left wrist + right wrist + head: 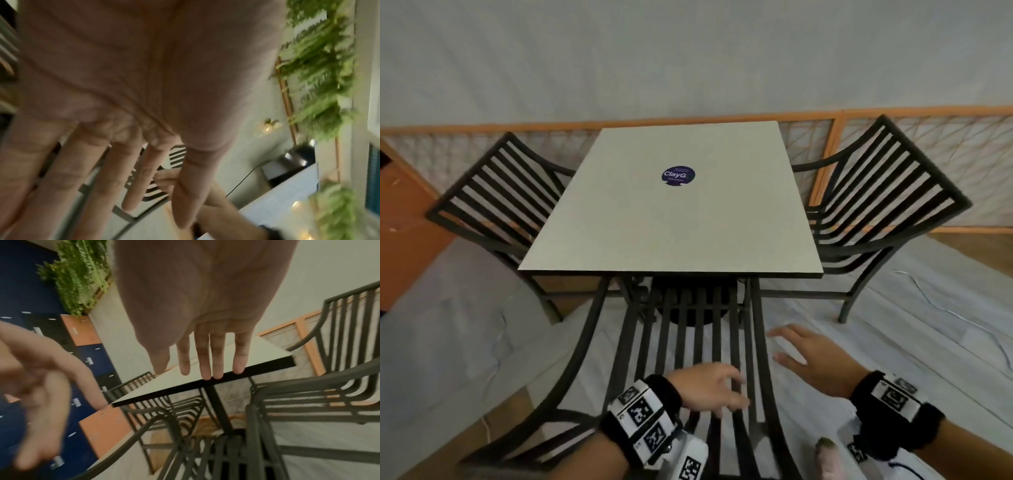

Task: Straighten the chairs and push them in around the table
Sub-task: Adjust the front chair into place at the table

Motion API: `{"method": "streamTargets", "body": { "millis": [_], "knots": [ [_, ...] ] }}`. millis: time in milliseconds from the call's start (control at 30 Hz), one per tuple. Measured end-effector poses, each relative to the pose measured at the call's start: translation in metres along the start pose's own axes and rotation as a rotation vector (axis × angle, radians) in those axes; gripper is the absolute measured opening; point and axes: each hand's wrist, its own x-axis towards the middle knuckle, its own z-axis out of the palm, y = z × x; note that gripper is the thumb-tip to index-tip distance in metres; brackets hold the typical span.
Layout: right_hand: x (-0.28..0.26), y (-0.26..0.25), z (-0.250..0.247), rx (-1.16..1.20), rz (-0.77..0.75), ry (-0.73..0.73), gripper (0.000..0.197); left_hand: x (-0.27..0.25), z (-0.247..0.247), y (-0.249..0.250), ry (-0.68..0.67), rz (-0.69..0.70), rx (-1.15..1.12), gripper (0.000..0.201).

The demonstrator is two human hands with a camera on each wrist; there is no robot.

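— What blocks the left grip?
— The near chair: its dark back slats lie right under the loosely spread fingers, narrow gaps between them.
— And the right grip?
— It hangs free, fingers straight, just outside that chair's right rail, bare floor below.
— Ahead of both?
— The worktop edge, with the side chairs closing in at left and right.

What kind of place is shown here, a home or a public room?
Probably a café or canteen seating area: a square pale table bearing a round purple sticker, matching dark metal slatted chairs, and hanging green plants.
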Motion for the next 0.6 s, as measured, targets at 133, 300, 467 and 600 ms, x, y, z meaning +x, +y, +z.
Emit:
{"method": "streamTargets", "body": {
  "millis": [133, 300, 467, 600],
  "knots": [
    [-0.025, -0.079, 0.045, 0.046, -0.049, -0.219, 0.063, -0.043, 0.011, -0.074, 0.062, -0.148, 0.224, 0.061],
    [-0.049, -0.131, 0.087, -0.008, -0.114, -0.428, 0.057, -0.076, 0.028, -0.125, 0.006, -0.181, 0.275, 0.068],
    [-0.065, -0.144, 0.116, -0.101, -0.032, -0.414, 0.056, -0.085, 0.047, -0.161, 0.066, -0.135, 0.287, 0.069],
    [-0.064, -0.137, 0.131, -0.165, -0.013, -0.280, 0.029, -0.078, 0.059, -0.183, 0.269, -0.160, 0.390, 0.052]
  ]
}}
